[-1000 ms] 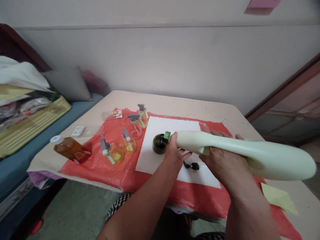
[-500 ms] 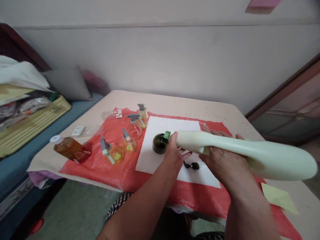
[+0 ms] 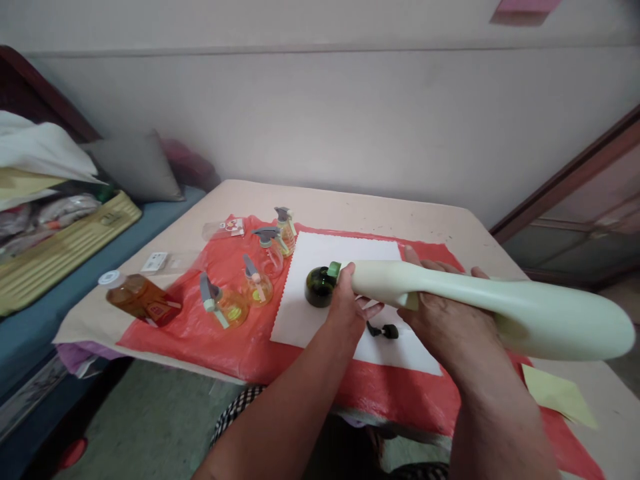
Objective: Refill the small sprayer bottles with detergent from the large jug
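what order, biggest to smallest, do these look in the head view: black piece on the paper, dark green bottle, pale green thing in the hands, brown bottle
1. Pale green thing, though being nearer the camera may enlarge it
2. Brown bottle
3. Dark green bottle
4. Black piece

Held object [image 3: 555,319]: plain pale mint green; tip piece [image 3: 334,269]: brighter green. Round container [image 3: 317,291]: dark olive green. Small loose part [image 3: 391,331]: black. Sheet [image 3: 305,327]: plain white. Plastic cover [image 3: 235,350]: red. Tabletop [image 3: 350,207]: pale beige, dark specks toward far right. Capped bottle [image 3: 133,297]: amber-brown, white cap [image 3: 111,279]. Nearest spray bottle [image 3: 235,309]: yellow, grey head [image 3: 210,288]. Paper slip [image 3: 557,393]: pale yellow. Clothing at the lap [image 3: 237,407]: black-and-white check. Wall [image 3: 320,120]: grey-white; note [image 3: 527,8]: pink.
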{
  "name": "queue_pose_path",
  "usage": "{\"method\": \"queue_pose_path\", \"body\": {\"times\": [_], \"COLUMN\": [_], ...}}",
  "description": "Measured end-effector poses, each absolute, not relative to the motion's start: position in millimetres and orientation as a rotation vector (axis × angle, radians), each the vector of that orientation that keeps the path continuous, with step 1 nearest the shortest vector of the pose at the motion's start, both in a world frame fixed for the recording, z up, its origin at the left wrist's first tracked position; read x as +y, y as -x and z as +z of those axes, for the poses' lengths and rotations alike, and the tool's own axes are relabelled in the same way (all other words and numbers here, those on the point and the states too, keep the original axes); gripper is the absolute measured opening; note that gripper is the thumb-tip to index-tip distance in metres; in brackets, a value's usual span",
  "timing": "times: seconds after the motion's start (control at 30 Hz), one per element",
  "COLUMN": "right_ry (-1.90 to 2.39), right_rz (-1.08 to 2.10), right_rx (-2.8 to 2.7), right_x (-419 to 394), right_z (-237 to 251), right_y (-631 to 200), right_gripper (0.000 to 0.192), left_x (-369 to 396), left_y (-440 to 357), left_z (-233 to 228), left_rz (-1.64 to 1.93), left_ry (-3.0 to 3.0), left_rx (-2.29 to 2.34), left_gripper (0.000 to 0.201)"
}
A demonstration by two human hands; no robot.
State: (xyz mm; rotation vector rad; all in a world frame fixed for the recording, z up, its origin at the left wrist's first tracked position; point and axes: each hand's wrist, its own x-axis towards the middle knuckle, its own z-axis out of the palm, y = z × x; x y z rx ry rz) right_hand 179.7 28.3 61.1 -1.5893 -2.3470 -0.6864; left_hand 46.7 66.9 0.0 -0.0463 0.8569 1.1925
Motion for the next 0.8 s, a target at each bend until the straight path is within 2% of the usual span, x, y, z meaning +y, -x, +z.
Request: {"method": "queue_pose_path", "body": {"times": [0.8], "right_ry": [1.596], "right_rz": [-0.698], "right_rx": [-2.348], "right_x": [29.7], "right_z": [57.5], "right_y": [-181.7], "right_gripper": [0.072], "left_x": [66.8], "left_y": [-46.6], "left_z": [3.6], "left_rz": [1.195], "left_ry": [0.064], "left_rx": [0.883], "left_gripper": [0.045]}}
